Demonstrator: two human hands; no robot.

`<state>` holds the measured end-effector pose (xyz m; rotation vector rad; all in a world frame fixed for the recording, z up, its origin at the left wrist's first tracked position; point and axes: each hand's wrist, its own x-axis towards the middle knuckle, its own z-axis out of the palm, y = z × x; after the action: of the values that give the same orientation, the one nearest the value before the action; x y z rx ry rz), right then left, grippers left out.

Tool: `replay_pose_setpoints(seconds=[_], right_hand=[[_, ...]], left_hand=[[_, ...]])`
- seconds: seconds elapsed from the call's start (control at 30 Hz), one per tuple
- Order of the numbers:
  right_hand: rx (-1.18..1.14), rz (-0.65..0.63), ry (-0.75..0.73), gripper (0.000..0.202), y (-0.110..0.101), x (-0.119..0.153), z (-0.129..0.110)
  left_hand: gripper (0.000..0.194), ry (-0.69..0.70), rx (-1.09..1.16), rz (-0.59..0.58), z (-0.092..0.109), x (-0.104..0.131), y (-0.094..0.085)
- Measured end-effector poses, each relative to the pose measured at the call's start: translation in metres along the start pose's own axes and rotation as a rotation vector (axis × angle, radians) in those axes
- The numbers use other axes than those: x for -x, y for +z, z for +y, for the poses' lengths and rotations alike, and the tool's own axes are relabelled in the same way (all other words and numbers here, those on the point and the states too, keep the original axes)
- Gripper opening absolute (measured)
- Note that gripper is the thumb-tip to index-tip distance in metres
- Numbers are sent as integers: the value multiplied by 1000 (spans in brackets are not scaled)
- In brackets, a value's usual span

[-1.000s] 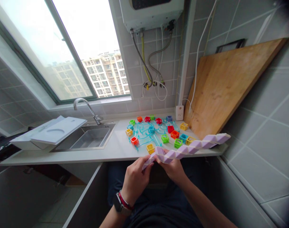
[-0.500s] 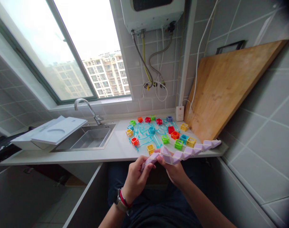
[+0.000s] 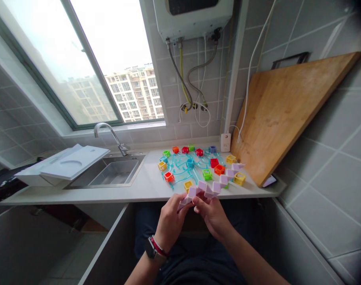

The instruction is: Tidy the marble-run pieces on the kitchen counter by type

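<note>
Left hand [image 3: 170, 217] grips the near end of a lilac jointed strip [image 3: 216, 187]; right hand [image 3: 212, 215] pinches it farther along. 1 strip, 2 hands. It zigzags rightward, above the table [image 3: 152, 174], partly hiding coloured cubes [image 3: 219, 170]. Wooden board [image 3: 293, 107] leans at right.

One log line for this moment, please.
left hand: holding end of lilac segmented chain; right hand: holding it further along; counter: coloured frame cubes
</note>
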<state>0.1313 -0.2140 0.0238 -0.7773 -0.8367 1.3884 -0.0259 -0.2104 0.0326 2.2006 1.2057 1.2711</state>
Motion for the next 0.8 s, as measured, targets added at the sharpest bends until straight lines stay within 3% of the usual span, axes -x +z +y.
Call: replay_pose_setpoints(seconds=[0.27, 0.47, 0.6, 0.8], right_hand=[[3, 13, -78, 25, -6, -1, 3], [536, -121, -141, 30, -26, -4, -8], [622, -216, -183, 40, -34, -2, -16], [633, -146, -207, 39, -36, -1, -22]], left_hand=[[25, 4, 30, -77, 1, 0, -4], [23, -144, 73, -233, 6, -4, -12], [27, -189, 93, -322, 15, -5, -19], [28, -223, 31, -269, 18, -4, -24]])
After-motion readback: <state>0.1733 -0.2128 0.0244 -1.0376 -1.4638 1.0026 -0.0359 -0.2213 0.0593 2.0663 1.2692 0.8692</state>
